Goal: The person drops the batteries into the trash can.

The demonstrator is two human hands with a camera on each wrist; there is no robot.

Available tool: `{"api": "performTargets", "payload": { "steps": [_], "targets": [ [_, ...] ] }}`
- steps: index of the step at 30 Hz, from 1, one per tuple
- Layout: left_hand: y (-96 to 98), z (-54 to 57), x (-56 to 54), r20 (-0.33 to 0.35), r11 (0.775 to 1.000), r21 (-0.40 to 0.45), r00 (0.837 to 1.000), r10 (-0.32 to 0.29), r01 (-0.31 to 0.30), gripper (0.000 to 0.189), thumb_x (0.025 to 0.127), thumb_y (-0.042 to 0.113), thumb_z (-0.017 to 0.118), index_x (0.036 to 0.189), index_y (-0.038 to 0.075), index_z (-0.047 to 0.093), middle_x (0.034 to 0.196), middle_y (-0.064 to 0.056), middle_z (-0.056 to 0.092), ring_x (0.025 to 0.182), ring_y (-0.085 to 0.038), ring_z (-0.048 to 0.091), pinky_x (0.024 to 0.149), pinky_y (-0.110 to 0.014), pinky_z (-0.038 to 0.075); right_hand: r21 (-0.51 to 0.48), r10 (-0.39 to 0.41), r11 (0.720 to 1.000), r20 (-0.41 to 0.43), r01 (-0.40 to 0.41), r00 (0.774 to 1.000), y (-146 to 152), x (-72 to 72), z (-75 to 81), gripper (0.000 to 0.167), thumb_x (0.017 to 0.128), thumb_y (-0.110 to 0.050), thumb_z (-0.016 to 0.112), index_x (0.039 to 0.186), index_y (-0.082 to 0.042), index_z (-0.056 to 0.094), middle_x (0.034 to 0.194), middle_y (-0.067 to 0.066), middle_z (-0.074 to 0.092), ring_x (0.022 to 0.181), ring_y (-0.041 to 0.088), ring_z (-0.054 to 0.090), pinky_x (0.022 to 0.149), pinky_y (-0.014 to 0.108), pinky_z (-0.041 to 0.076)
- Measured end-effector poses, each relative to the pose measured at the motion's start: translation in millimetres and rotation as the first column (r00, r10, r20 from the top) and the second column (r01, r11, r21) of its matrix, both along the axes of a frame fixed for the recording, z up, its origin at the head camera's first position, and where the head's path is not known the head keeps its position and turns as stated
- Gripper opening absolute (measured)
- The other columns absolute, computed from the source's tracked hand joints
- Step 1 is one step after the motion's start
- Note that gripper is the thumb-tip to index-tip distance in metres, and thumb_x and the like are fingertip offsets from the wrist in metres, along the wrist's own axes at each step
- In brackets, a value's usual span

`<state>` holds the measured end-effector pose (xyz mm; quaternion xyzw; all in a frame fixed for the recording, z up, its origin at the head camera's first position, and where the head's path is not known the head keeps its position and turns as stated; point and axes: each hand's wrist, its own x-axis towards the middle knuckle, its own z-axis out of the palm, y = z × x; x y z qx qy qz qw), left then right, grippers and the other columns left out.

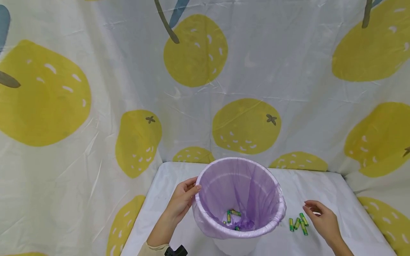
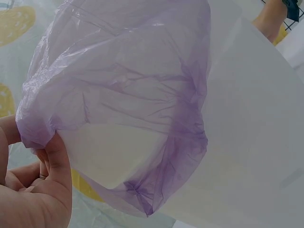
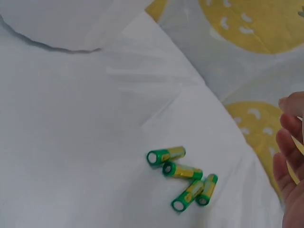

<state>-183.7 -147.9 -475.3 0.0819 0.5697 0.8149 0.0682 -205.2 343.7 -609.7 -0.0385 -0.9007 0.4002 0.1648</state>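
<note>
A white bin [image 1: 237, 246] lined with a purple plastic bag [image 1: 217, 185] stands tilted toward me in the head view. My left hand [image 1: 182, 200] grips its rim on the left side, thumb over the top and fingers outside; the left wrist view shows the hand [image 2: 42, 185] at the folded edge of the bag [image 2: 118, 85]. Several green and yellow batteries [image 1: 229, 216] lie inside at the bottom. Right of the bin, more batteries [image 3: 183, 171] lie in a loose cluster on the table. My right hand [image 1: 323, 220] hovers beside them, fingers loosely bent, holding nothing.
White cloth covers the table [image 1: 173, 174]. Behind and along both sides hangs a pale curtain [image 1: 189, 121] printed with yellow fruit. A black watch [image 1: 176, 251] sits on my left wrist, by a beige sleeve [image 1: 153, 249].
</note>
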Motion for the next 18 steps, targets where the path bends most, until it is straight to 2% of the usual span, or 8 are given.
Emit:
{"api": "performTargets", "payload": {
  "steps": [5, 8, 12, 14, 16, 18],
  "targets": [
    [0.5, -0.5, -0.3, 0.009, 1.0, -0.004, 1.0, -0.003, 0.003, 0.05, 0.101, -0.001, 0.062, 0.143, -0.02, 0.042, 0.116, -0.016, 0.061, 0.104, -0.022, 0.063, 0.09, -0.031, 0.057, 0.013, -0.076, 0.997, 0.111, 0.075, 0.991, 13.9, -2.1, -29.6, 0.028, 0.096, -0.019, 0.075, 0.114, 0.003, 0.071, 0.097, 0.013, 0.074, 0.076, -0.005, 0.055, 0.062, 0.014, 0.044],
    [1.4, -0.5, -0.1, 0.009, 1.0, -0.004, 1.0, 0.003, -0.003, 0.05, 0.101, -0.001, 0.062, 0.143, -0.02, 0.042, 0.118, -0.018, 0.061, 0.106, -0.024, 0.063, 0.09, -0.031, 0.056, 0.008, -0.099, 0.995, 0.162, 0.099, 0.982, 19.2, -3.5, -50.5, 0.03, 0.096, -0.018, 0.075, 0.116, 0.003, 0.07, 0.098, 0.012, 0.073, 0.08, 0.008, 0.062, 0.065, 0.021, 0.045],
    [-0.3, 0.7, -0.5, -0.002, 1.0, -0.005, 1.0, 0.007, -0.007, 0.05, 0.101, -0.001, 0.061, 0.143, -0.021, 0.041, 0.118, -0.017, 0.061, 0.106, -0.023, 0.063, 0.09, -0.03, 0.057, -0.001, -0.142, 0.989, 0.193, 0.145, 0.971, 17.5, -5.7, -75.1, 0.03, 0.094, -0.016, 0.074, 0.115, 0.006, 0.069, 0.096, 0.013, 0.072, 0.082, 0.021, 0.065, 0.063, 0.025, 0.045],
    [-0.6, 0.2, -0.8, -0.003, 1.0, -0.004, 1.0, 0.002, -0.002, 0.049, 0.102, -0.001, 0.06, 0.143, -0.021, 0.041, 0.117, -0.015, 0.061, 0.104, -0.022, 0.063, 0.09, -0.03, 0.057, 0.008, -0.182, 0.983, 0.197, 0.184, 0.963, 15.4, -4.6, -85.1, 0.028, 0.093, -0.013, 0.074, 0.111, 0.008, 0.069, 0.091, 0.012, 0.072, 0.079, 0.023, 0.065, 0.059, 0.023, 0.044],
    [-0.7, -0.6, -0.7, -0.005, 1.0, 0.001, 1.0, -0.005, 0.005, 0.049, 0.102, -0.002, 0.059, 0.142, -0.022, 0.04, 0.116, -0.015, 0.062, 0.104, -0.021, 0.063, 0.091, -0.03, 0.056, 0.022, -0.211, 0.977, 0.2, 0.211, 0.957, 13.7, -3.3, -92.6, 0.027, 0.091, -0.01, 0.075, 0.108, 0.01, 0.069, 0.086, 0.011, 0.071, 0.076, 0.024, 0.064, 0.056, 0.022, 0.044],
    [-0.3, -1.4, -0.5, -0.007, 1.0, 0.004, 1.0, -0.005, 0.005, 0.048, 0.102, -0.002, 0.06, 0.142, -0.022, 0.041, 0.115, -0.015, 0.062, 0.104, -0.021, 0.063, 0.091, -0.031, 0.056, 0.037, -0.228, 0.974, 0.188, 0.225, 0.955, 12.1, -2.8, -97.3, 0.026, 0.09, -0.007, 0.074, 0.106, 0.011, 0.068, 0.085, 0.013, 0.07, 0.076, 0.028, 0.064, 0.058, 0.025, 0.046]
  ]
}}
